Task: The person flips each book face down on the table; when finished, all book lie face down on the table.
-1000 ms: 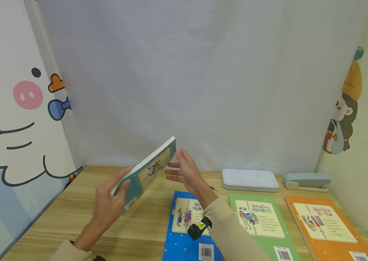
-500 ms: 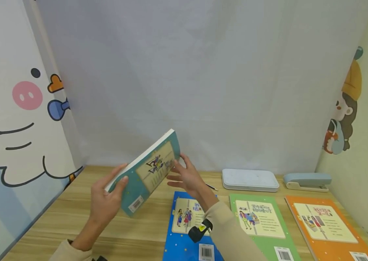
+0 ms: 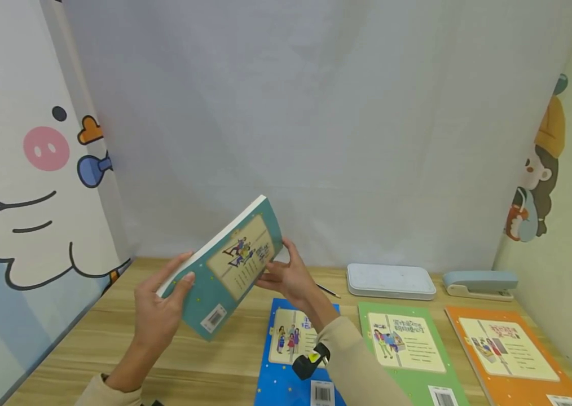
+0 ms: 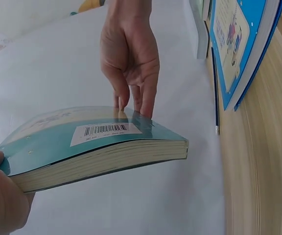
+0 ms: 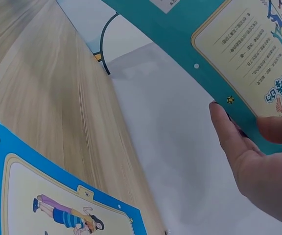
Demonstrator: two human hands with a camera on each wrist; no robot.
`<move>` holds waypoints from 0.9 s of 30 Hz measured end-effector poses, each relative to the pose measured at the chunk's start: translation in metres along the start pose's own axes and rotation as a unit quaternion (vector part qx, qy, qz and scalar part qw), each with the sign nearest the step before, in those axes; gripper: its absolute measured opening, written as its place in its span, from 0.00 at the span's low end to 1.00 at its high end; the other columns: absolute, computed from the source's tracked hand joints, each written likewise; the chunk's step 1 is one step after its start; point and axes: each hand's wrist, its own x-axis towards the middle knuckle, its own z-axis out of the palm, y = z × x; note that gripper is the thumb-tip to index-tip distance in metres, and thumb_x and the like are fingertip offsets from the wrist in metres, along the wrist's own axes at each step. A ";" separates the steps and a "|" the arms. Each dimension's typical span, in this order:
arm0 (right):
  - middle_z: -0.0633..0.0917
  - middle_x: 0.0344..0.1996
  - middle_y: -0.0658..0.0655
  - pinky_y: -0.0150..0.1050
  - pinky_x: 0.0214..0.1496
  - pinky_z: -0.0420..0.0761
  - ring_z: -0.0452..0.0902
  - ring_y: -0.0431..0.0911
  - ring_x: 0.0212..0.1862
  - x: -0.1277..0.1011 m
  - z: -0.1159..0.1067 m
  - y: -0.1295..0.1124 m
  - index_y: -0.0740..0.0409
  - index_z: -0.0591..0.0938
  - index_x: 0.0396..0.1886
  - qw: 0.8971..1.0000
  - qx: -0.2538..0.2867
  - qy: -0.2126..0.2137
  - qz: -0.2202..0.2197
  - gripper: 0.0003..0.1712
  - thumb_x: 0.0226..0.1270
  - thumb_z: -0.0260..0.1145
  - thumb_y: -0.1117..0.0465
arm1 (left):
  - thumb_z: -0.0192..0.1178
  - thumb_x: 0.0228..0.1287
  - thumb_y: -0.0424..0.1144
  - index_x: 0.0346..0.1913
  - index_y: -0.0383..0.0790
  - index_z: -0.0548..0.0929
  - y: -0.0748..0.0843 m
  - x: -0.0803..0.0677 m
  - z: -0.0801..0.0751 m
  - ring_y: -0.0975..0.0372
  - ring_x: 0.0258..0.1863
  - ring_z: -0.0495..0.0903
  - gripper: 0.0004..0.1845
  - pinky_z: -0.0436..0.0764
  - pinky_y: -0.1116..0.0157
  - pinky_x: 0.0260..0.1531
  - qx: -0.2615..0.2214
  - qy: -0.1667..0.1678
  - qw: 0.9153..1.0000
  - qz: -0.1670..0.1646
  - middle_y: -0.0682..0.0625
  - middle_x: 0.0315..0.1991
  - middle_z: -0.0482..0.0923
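Note:
A teal paperback book (image 3: pixel 199 296) is held tilted above the wooden table, its printed cover with a barcode facing me in the head view. My left hand (image 3: pixel 156 313) grips its left end, thumb on the cover. My right hand (image 3: pixel 293 282) pinches the opposite edge; in the right wrist view its thumb (image 5: pixel 274 128) lies on the teal cover (image 5: pixel 175 49) and the other fingers go round the edge. Page edges of the book (image 4: pixel 106 159) show in the left wrist view. Below the right forearm lies a blue book (image 3: pixel 283 378), partly hidden by the sleeve.
A green book (image 3: pixel 408 383) and an orange book (image 3: pixel 509 389) lie flat to the right of the blue one. Behind them are a pale pencil case (image 3: pixel 391 281) and a blue-grey stapler (image 3: pixel 480 283). A pencil (image 3: pixel 328 290) lies near the back. A grey-white backdrop (image 3: pixel 316 113) stands behind the table.
The teal book has turned so that more of its cover faces me. My left hand has shifted slightly left. The right hand, earlier with spread fingers at the edge, has closed on it.

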 end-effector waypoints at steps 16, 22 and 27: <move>0.82 0.41 0.58 0.47 0.52 0.87 0.86 0.45 0.38 0.001 -0.006 0.007 0.39 0.53 0.76 1.000 0.019 0.013 -0.002 0.42 0.73 0.53 0.77 | 0.58 0.66 0.21 0.59 0.26 0.79 0.001 0.001 0.002 0.74 0.31 0.85 0.19 0.86 0.68 0.24 0.010 -0.043 0.999 0.023 0.28 0.47 0.82; 0.83 0.42 0.59 0.49 0.52 0.87 0.87 0.47 0.38 0.000 -0.008 0.007 0.40 0.52 0.75 1.000 0.017 0.014 -0.002 0.41 0.73 0.54 0.76 | 0.57 0.69 0.23 0.61 0.27 0.78 0.000 0.002 0.002 0.75 0.32 0.85 0.19 0.87 0.68 0.26 0.010 -0.042 0.999 -0.001 0.26 0.49 0.81; 0.84 0.42 0.59 0.52 0.53 0.86 0.87 0.49 0.39 0.000 -0.010 0.008 0.42 0.53 0.73 1.000 0.008 0.013 -0.003 0.39 0.73 0.53 0.76 | 0.56 0.70 0.24 0.62 0.28 0.78 -0.002 0.003 0.001 0.76 0.34 0.84 0.19 0.87 0.70 0.28 0.012 -0.042 0.999 -0.016 0.26 0.51 0.80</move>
